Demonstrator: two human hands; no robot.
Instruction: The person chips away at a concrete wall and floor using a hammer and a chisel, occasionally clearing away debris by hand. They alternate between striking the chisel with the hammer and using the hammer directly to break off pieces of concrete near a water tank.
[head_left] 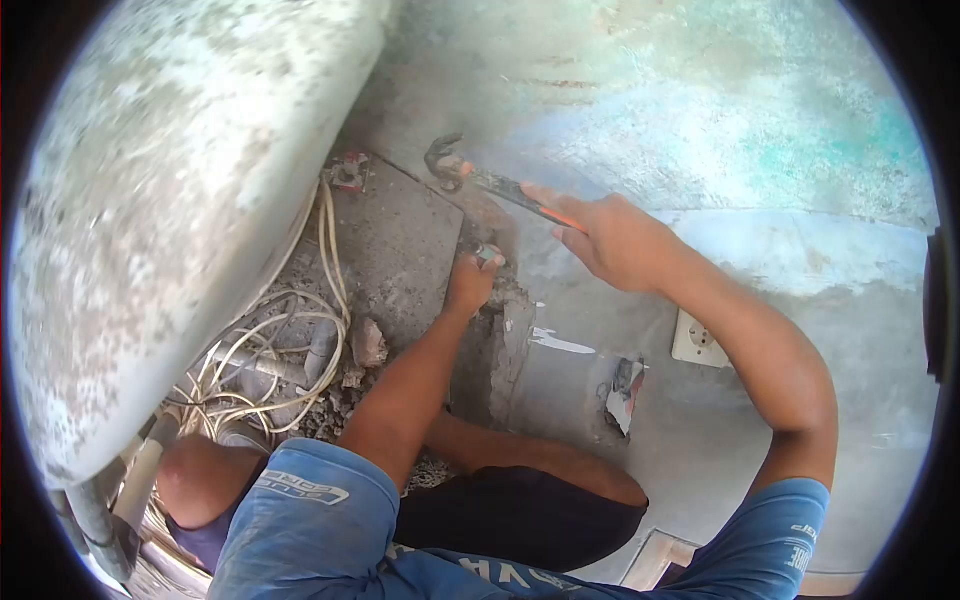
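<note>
While loose white cables lie to its left, the left hand is closed around a short chisel held at the broken wall channel. Up and to the right, the right hand grips a claw hammer by its handle, with the head above the chisel. It looks like mid-chiselling. The next blow must land squarely on the chisel's head, clear of the fingers.
</note>
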